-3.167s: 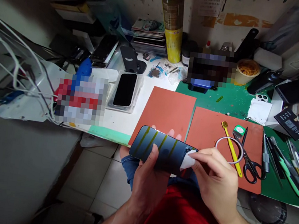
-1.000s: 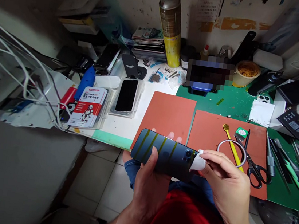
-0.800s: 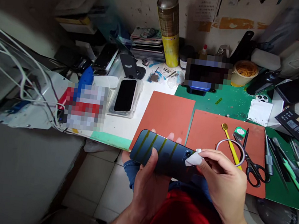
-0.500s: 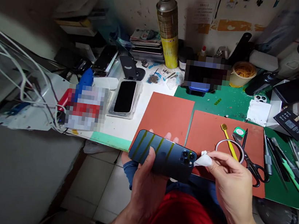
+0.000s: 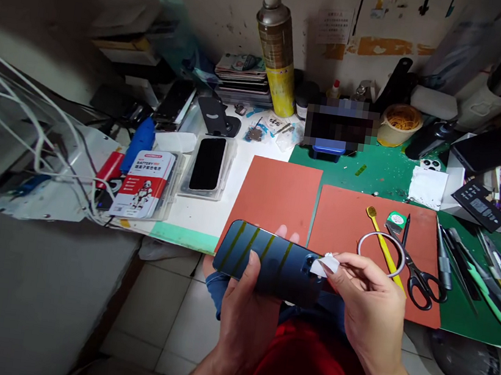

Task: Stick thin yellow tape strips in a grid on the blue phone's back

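A dark blue smartphone [image 5: 268, 266] lies back side up in my left hand [image 5: 247, 298], whose thumb presses across its back while the fingers support it from beneath. Several yellowish-green tape strips [image 5: 252, 246] cross the phone's back. My right hand [image 5: 372, 299] pinches a small white tissue [image 5: 326, 264] between thumb and fingers. The tissue lies over the camera lenses at the phone's right end and covers part of them. Just beyond my right hand, a ring-shaped roll [image 5: 402, 260] rests on a reddish-brown mat [image 5: 343, 218] beside a yellow brush [image 5: 380, 235] and black scissors [image 5: 422, 284].
A second reddish mat [image 5: 277, 191] lies at the left. Farther left are a boxed phone [image 5: 208, 163] and a battery package [image 5: 142, 185]. A spray can [image 5: 278, 62] stands at the back. Tweezers and other tools [image 5: 487, 286] line the right side; white cables [image 5: 33, 116] hang at far left.
My right hand has moved left, bringing the tissue from beside the phone's edge onto its camera lenses. My left hand still holds the phone, nearly unmoved. The view has shifted slightly.
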The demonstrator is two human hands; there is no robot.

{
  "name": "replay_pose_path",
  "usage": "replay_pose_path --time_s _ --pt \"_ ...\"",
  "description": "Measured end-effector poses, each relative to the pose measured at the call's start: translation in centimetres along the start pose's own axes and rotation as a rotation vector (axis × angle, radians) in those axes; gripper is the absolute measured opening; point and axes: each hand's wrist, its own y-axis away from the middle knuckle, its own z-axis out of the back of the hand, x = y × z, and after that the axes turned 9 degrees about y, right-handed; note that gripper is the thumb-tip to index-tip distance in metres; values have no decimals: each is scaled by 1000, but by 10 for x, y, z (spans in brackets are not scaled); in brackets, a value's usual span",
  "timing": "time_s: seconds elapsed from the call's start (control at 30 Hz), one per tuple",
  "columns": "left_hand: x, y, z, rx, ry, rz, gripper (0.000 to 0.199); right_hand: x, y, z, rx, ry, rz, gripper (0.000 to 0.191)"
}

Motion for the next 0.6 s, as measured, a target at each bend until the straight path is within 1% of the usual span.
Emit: replay_pose_path --time_s 0.07,0.13,0.23,0.37,0.47,0.53,0.6 --pt "0 -4 -1 -25 -17 3 61 -6 0 4 56 -74 -67 16" --pt "2 -8 -1 -52 -50 -42 55 -10 0 7 102 -102 -113 18" --pt "5 -14 -3 -113 -118 -148 49 -11 2 9 170 -76 -155 19" --pt "3 -15 -6 -202 -181 -247 50 -6 3 10 311 -21 -198 20" --pt "0 -9 -6 -195 -252 -184 41 -1 -2 7 393 -14 -235 22" --pt "0 -5 -3 -144 -296 -90 36 3 -7 1 373 -4 -232 23" --pt "2 -2 2 -77 -313 -9 34 5 -11 -5 323 4 -192 24"
